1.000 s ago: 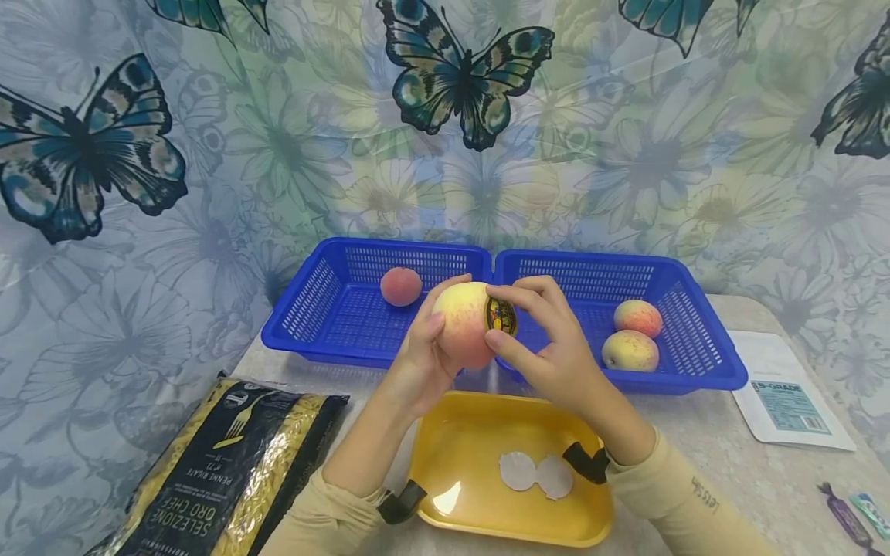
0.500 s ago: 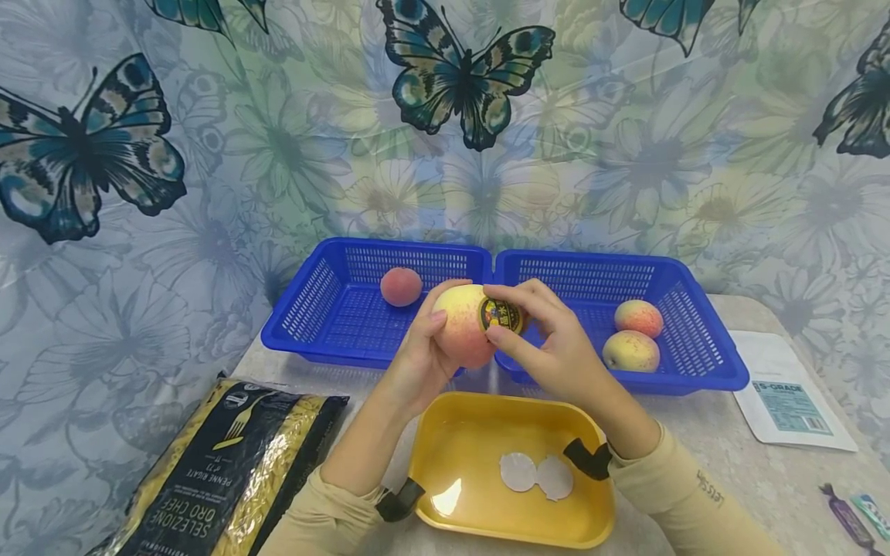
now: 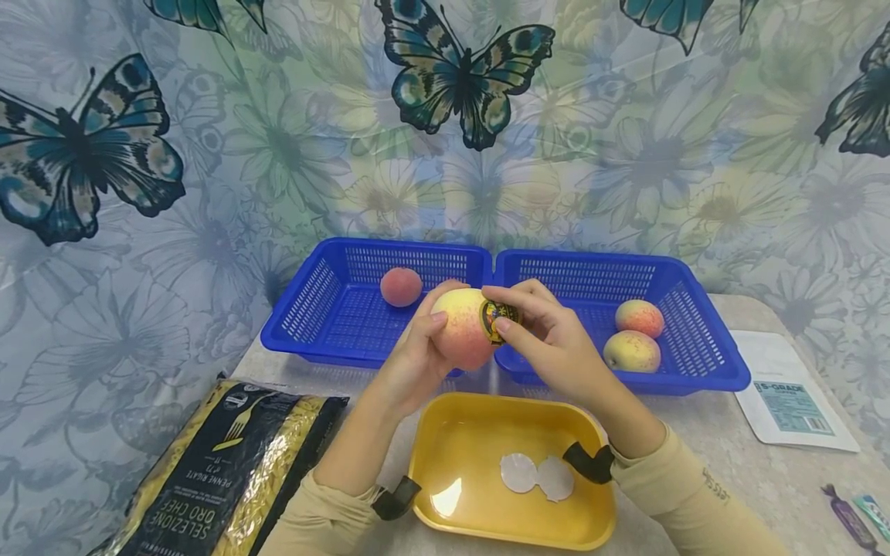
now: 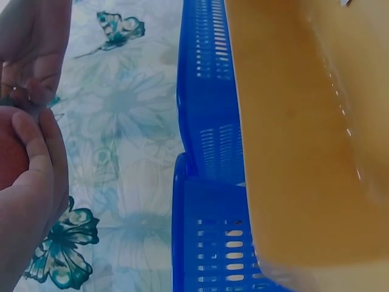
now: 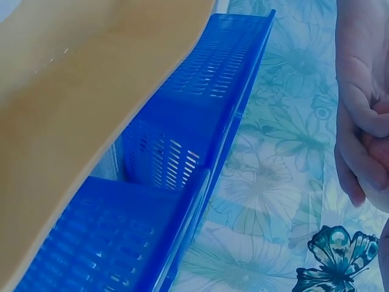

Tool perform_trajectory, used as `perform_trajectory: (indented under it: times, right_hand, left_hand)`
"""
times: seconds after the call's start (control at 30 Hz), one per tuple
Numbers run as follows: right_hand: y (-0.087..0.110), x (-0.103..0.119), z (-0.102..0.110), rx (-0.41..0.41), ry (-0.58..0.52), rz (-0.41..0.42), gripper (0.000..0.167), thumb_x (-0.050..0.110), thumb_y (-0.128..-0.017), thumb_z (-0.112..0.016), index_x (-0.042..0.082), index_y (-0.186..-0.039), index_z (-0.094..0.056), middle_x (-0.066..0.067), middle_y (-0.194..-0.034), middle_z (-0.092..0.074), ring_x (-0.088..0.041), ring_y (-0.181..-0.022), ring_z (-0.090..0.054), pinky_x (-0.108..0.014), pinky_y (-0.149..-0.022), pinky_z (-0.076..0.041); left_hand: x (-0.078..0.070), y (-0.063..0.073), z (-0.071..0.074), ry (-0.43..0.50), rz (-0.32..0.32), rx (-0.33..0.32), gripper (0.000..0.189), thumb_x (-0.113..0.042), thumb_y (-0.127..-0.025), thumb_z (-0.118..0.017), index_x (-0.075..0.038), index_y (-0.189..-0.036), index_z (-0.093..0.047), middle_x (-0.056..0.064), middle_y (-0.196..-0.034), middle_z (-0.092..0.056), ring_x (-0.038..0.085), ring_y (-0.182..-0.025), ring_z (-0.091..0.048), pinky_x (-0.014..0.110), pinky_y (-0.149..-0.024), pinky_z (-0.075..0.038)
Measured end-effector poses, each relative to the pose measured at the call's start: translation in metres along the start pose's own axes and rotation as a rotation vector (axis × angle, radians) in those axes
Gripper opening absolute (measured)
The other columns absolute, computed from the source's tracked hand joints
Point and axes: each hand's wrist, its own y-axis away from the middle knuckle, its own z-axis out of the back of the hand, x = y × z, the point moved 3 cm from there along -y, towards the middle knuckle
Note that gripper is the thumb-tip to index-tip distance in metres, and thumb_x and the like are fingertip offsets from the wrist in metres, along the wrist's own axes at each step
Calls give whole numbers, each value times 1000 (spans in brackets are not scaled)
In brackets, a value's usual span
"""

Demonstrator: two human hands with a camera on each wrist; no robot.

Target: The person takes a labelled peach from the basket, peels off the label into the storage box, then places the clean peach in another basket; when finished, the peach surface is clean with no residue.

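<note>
My left hand (image 3: pixel 417 359) grips a large yellow-pink peach (image 3: pixel 459 332) above the yellow tray (image 3: pixel 480 534). On the peach's right side is a round black-and-gold sticker (image 3: pixel 492 320). My right hand (image 3: pixel 559 336) pinches this sticker between thumb and fingers; how much of it is off the skin is hard to see. In the left wrist view, the left hand (image 4: pixel 36 176) curls round the peach (image 4: pixel 11 155). At the right edge of the right wrist view, a hand (image 5: pixel 358 121) appears with part of the peach. Two round whitish stickers (image 3: pixel 519 472) lie in the tray.
Behind the hands stand two blue baskets side by side. One peach (image 3: pixel 401 287) lies in the left basket (image 3: pixel 327 351); two peaches (image 3: pixel 631 351) touch in the right basket (image 3: pixel 709 378). A penne bag (image 3: pixel 229 463), white pouch (image 3: pixel 796 398) and wrapped sweets (image 3: pixel 850 516) flank the tray.
The right thumb has slid a little rightward onto the sticker, whose face first turned more toward view and then became partly covered. The left hand keeps its grip on the peach.
</note>
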Motion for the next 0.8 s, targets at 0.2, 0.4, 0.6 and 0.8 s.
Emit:
perform_trajectory:
  times: [0.2, 0.4, 0.6, 0.8]
  right_hand:
    - [1, -1, 1, 17, -59, -64, 35, 11, -101, -57, 15, -135, -61, -5, -112, -54, -21, -97, -63, -24, -87, -57]
    - [2, -3, 3, 42, -103, -172, 37, 16, -100, -60, 22, -137, -57, -5, -119, -57, -23, -100, -66, -31, -85, -59]
    - [3, -5, 5, 34, -127, -258, 40, 19, -98, -64, 24, -137, -56, -8, -114, -61, -21, -92, -65, -28, -80, -59]
    - [2, -5, 5, 10, -112, -278, 31, 23, -97, -65, 19, -128, -61, -7, -110, -64, -28, -88, -62, -26, -75, -57]
  left_hand:
    - [-3, 3, 5, -56, 17, -1, 48, -30, -98, -35, -24, -146, -30, 2, -140, -41, 17, -117, -54, 33, -94, -52]
    - [-4, 5, 7, -86, 14, 15, 54, -29, -98, -35, -19, -150, -27, 7, -147, -36, 17, -116, -55, 33, -93, -52]
    - [-3, 7, 9, -100, 5, 15, 55, -29, -97, -35, -17, -150, -28, 6, -154, -29, 17, -118, -54, 33, -94, -51]
    - [-3, 8, 11, -106, -14, 13, 56, -28, -98, -34, -13, -151, -26, 3, -155, -28, 18, -121, -51, 32, -94, -52]
